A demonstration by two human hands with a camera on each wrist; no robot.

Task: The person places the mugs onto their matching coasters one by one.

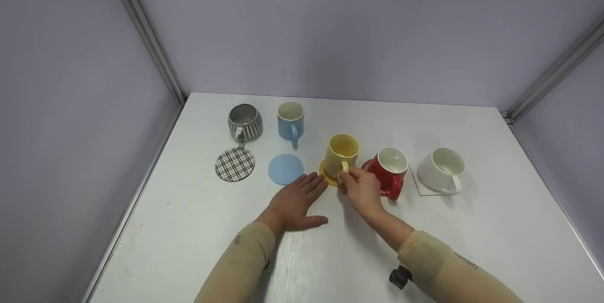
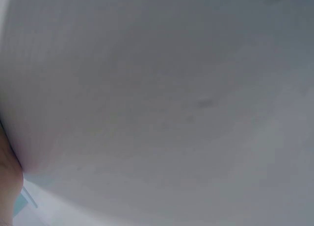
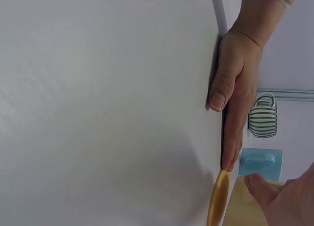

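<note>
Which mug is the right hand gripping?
The yellow mug: the right hand pinches its handle. The striped mug, blue mug, red mug and white mug are unheld.

The yellow mug (image 1: 337,161) has a mustard coaster (image 1: 332,181); the red mug (image 1: 383,171) is white inside; the striped mug (image 1: 248,129) seems greyish.

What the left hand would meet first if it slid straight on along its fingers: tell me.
The left hand would most likely meet the yellow coaster first. Its fingertips lie right at the coaster's near edge; whether they touch it is hard to tell.
</note>
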